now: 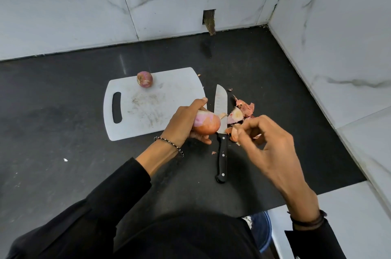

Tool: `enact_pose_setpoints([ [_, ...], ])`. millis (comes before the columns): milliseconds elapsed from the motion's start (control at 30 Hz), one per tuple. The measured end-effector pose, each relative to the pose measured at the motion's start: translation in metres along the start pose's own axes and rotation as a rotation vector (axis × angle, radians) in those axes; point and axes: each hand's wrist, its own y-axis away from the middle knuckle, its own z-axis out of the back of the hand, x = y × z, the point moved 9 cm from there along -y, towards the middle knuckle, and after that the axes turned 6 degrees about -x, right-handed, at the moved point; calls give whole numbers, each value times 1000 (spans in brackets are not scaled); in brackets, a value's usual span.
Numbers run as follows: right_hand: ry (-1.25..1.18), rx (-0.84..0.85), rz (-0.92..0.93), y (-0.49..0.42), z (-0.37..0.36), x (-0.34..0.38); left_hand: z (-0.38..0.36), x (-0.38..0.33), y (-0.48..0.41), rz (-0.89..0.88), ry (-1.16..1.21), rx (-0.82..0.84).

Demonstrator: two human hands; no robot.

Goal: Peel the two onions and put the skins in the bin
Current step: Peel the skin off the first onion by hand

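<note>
**Onion in the hand, partly peeled.** The held onion (206, 124) sits above the bench (63, 110), at the right-hand edge of the cutting board (148, 110). The left hand (186, 123) wraps it, fingers curled over the top and thumb beneath. Pale pink flesh shows on its upper left; dry orange-brown skin covers the rest.

Handling, as judged: the bulb is firm and light. Its bared flesh is likely moist and slick, so the grip belongs on the part that is dry-skinned. The skin is papery and brittle and tears into flakes, so it is best taken at a lifted edge near a trimmed end and pulled along the bulb.

The right hand (270, 144) is blurred. Its curled fingers appear to pinch a torn flake of skin (231, 131) just beside the bulb.

Between the two hands a knife (221, 131) lies flat, blade pointing away and black handle towards the person. To its right lie a cut-off end (236, 115) and a loose skin pile (245, 108), light enough to scatter and best gathered in a cupped hand.

The second onion (144, 79), unpeeled, rests at the far edge of the board, well apart from the hands. A blue round container (261, 231), possibly the bin, shows below the near bench edge.
</note>
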Motion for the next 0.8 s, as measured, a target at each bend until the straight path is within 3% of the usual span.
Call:
enact_pose_setpoints([
  [267,185,-89,-150,-8,14,-53,-8,7,6,103,88,52],
  [567,147,-163,-263,-7,15,-73,-28,12,15,187,265,278],
  [800,168,-116,-232,-6,11,-68,-36,7,24,198,259,422],
])
